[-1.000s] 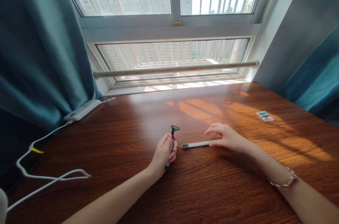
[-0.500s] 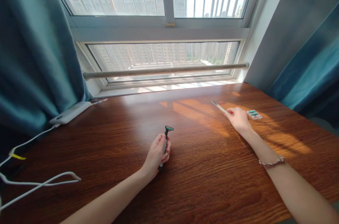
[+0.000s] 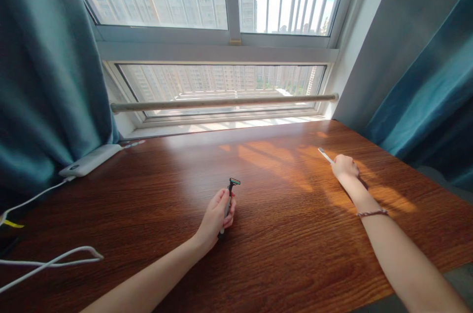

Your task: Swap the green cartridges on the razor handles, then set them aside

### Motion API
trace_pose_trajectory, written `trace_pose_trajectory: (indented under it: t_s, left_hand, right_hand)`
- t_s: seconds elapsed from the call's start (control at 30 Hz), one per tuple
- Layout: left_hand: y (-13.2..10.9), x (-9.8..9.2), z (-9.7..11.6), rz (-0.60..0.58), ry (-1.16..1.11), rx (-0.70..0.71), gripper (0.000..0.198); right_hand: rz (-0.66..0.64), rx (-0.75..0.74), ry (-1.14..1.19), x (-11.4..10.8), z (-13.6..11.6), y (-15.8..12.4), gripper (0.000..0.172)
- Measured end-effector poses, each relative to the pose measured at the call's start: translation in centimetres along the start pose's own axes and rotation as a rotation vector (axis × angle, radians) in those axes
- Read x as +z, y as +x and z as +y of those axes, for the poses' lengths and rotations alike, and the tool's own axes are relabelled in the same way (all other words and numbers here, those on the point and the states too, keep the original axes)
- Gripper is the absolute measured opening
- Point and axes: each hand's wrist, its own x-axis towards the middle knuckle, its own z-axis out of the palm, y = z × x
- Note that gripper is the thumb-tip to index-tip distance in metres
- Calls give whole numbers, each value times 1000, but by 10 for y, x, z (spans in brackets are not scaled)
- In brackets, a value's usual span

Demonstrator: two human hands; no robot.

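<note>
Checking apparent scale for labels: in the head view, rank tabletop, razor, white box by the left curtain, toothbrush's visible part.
1. Tabletop
2. White box
3. Razor, partly covered by left hand
4. Toothbrush, visible part only; right hand hides the rest

The wooden table [image 3: 281, 254] carries a white cable [image 3: 48, 264] and oblong device [image 3: 92, 160].

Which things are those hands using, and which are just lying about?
In use:
Grey-and-black razor with a green-striped head, in the left hand
Slim white toothbrush, in the right hand

Lying about:
White oblong device
White looped cable
</note>
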Motion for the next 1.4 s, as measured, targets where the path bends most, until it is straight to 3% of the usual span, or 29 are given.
trace_pose_trajectory:
  t_s: [0.13,0.57,0.73,0.83,0.97,1.07,1.13,1.27,1.4]
  left_hand:
    - [2,-1,1,-15,12,-33,26]
    - [-1,-2,1,16,-1,-44,26]
    - [-1,0,1,6,-13,-20,27]
    - [-1,-1,0,-6,-19,11,27]
    - [-6,2,2,-3,-14,4,28]
    - [-13,8,3,4,-107,-51,23]
    - [-19,15,4,4,-200,-75,19]
    - [-29,31,5,15,-316,-95,12]
    - [-30,48,4,7,-352,-97,11]
  right_hand:
    - [-20,113,-111,2,1,3,25]
    - [-29,178,-197,10,7,8,27]
    - [-14,159,-167,2,4,4,30]
    - [13,88,-145,-2,-12,-4,32]
    - [-5,-162,-24,-4,-61,-39,27]
    - [-112,-446,173,-8,-107,-90,23]
    - [-265,-639,434,-13,-131,-129,27]
    - [-562,-717,710,-20,-154,-188,28]
    - [-601,-715,804,-19,-155,-206,16]
